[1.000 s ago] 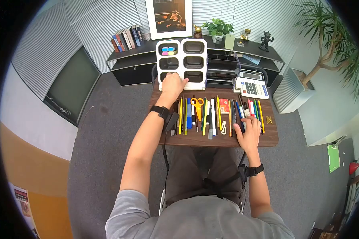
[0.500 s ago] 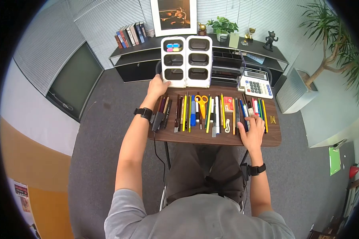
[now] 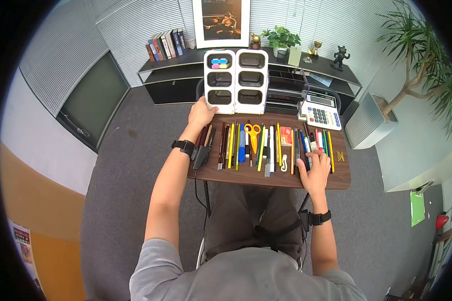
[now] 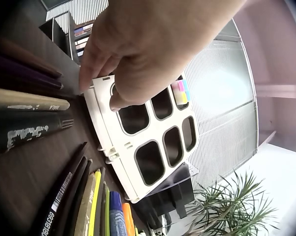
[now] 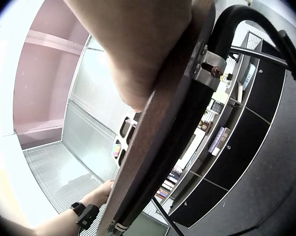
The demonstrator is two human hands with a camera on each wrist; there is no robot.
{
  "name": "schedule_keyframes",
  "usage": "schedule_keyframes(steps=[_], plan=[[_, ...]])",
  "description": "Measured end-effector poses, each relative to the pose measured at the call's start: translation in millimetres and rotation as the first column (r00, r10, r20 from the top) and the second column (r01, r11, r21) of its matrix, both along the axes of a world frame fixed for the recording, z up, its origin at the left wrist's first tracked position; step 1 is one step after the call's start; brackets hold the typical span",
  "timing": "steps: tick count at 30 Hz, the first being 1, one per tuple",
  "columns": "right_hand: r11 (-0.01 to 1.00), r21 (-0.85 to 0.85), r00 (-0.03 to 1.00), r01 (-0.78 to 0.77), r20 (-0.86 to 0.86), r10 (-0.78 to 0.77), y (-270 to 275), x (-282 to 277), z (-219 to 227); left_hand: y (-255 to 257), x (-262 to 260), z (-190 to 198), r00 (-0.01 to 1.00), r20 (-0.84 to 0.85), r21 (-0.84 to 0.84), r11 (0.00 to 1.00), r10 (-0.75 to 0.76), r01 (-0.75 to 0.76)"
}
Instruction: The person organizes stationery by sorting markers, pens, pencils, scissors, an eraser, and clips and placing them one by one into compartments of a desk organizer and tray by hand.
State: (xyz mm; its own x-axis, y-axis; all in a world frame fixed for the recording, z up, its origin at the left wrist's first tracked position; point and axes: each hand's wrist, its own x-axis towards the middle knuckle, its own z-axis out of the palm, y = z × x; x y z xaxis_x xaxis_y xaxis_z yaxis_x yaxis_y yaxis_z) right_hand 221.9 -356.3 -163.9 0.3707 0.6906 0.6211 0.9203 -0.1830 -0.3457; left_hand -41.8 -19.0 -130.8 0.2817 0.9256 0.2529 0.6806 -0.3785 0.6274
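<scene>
A white organizer [image 3: 250, 109] with two columns of dark compartments stands at the far side of the table. Its top-left compartment holds small blue, pink and yellow pieces [image 3: 219, 63]. My left hand [image 3: 201, 113] grips its lower left corner, thumb on the front face and fingers round the side, as the left wrist view shows. On the right, my right hand [image 3: 316, 173] rests with relaxed fingers over the near ends of several pens [image 3: 306, 144]. Orange-handled scissors [image 3: 253, 131] lie among the pens and pencils. In the right wrist view the tabletop's edge hides most of that hand.
A row of pencils and markers crosses the wooden table [image 3: 236, 176]. A red-and-white box [image 3: 286, 136] lies among them. A calculator [image 3: 322, 113] stands back right, beside a black tray rack [image 3: 284, 95]. A gold clip [image 3: 340, 156] sits near the right edge.
My left hand has moved from the front of the organizer's lower left compartment to its outer left corner, uncovering the dark pens at the table's left. The right hand stays put.
</scene>
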Motion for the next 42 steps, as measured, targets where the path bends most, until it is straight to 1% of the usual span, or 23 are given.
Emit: schedule_keyframes(steps=[4,6,8,10,11,12,14,16,18,20,21,22,24,25,27,28,30,34,36,37,39,40,42], plan=[[1.000,-0.005,1.000,-0.004,0.002,0.004,-1,0,1,-3,-3,5,1.000,-0.027,0.032,0.999,0.007,-0.006],[1.000,0.006,1.000,-0.004,0.012,0.004,0,0,0,-13,-6,13,0.997,-0.057,0.101,0.994,0.056,-0.050],[1.000,0.005,1.000,-0.004,0.007,0.004,0,1,0,-22,-13,22,0.994,-0.101,0.098,0.994,0.048,-0.038],[1.000,0.014,1.000,-0.001,0.014,0.000,0,1,0,-37,-20,34,0.989,-0.148,0.118,0.993,0.017,0.001],[1.000,0.021,1.000,-0.002,0.008,0.002,0,1,0,-50,-24,43,0.988,-0.154,0.164,0.986,-0.005,0.030],[1.000,0.026,1.000,-0.004,0.002,0.004,-1,2,-2,-64,-29,51,0.986,-0.166,0.155,0.987,-0.009,0.035],[0.999,0.042,1.000,-0.006,0.008,0.006,-1,2,-4,-94,-37,60,0.987,-0.154,0.191,0.979,-0.043,0.072],[0.999,0.050,1.000,-0.005,0.006,0.005,0,3,-3,-127,-40,60,0.990,-0.135,0.216,0.973,-0.050,0.079],[0.999,0.038,1.000,0.002,0.003,-0.002,0,3,-4,-160,-38,55,0.985,-0.162,0.091,0.992,-0.067,0.082],[0.999,0.032,1.000,0.007,0.003,-0.007,-1,3,-3,-186,-30,39,0.978,-0.183,0.096,0.988,-0.103,0.122],[1.000,0.030,1.000,0.003,0.002,-0.003,-1,2,-3,-196,-24,25,0.975,-0.196,0.178,0.974,-0.103,0.139],[0.999,0.032,1.000,0.004,0.005,-0.005,0,2,-3,-203,-17,16,0.973,-0.202,0.180,0.972,-0.116,0.153],[0.999,0.033,1.000,0.002,0.008,-0.002,-1,3,-3,-211,-4,-2,0.987,-0.144,0.327,0.938,-0.073,0.117],[1.000,0.029,1.000,0.002,0.004,-0.003,-1,2,-3,-213,3,-5,0.987,-0.144,0.328,0.938,-0.070,0.114],[1.000,0.031,1.000,0.004,0.002,-0.005,0,3,-2,-214,13,-7,0.979,-0.200,0.336,0.941,0.037,0.033],[1.000,0.027,1.000,0.008,0.003,-0.008,-1,3,-2,-214,16,-10,0.979,-0.199,0.339,0.940,0.037,0.033],[1.000,0.024,1.000,0.012,0.005,-0.012,-1,3,-2,-212,21,-13,0.966,-0.254,0.267,0.963,0.043,0.027],[1.000,0.019,1.000,0.015,-0.006,-0.015,0,3,-3,-215,26,-15,0.963,-0.264,0.270,0.963,0.063,0.011],[1.000,0.018,1.000,0.015,-0.015,-0.015,-2,2,-4,-214,25,-14,0.962,-0.253,0.314,0.949,0.101,-0.017],[1.000,0.023,1.000,0.009,-0.015,-0.009,-1,2,-4,-213,24,-11,0.962,-0.254,0.317,0.948,0.100,-0.015],[0.999,0.035,1.000,0.005,-0.014,-0.004,0,4,-3,-211,20,4,0.959,-0.201,0.344,0.931,0.202,-0.124],[1.000,0.030,1.000,0.004,-0.017,-0.004,-1,3,-3,-212,17,15,0.950,-0.209,0.334,0.930,0.231,-0.153],[1.000,0.031,1.000,0.002,-0.019,-0.001,-1,3,-3,-210,9,34,0.964,-0.123,0.362,0.915,0.236,-0.178]])
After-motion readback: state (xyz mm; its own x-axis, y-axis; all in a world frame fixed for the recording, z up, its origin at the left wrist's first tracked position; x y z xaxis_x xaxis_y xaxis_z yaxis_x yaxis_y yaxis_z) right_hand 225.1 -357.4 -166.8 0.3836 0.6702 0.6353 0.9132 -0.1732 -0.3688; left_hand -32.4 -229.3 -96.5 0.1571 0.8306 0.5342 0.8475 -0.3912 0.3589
